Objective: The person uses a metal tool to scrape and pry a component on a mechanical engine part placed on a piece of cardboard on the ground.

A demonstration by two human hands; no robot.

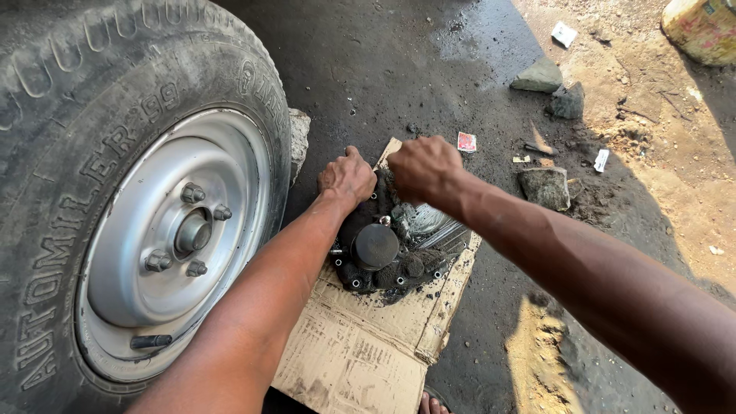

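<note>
Oily ground beside a grey truck wheel (165, 230): I'm clamping both hands, left (346, 178) and right (424, 169), on a greasy black engine part (383, 261), steadying it over flattened cardboard (360, 345).

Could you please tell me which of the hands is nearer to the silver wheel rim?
Left. The left hand rests on the greasy engine part just right of the wheel rim; the right hand is farther right, over the part's far edge.

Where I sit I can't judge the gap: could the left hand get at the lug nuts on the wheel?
Probably yes. The left hand rests on the greasy engine part, and the lug nuts on the wheel face out uncovered, with nothing between.
</note>
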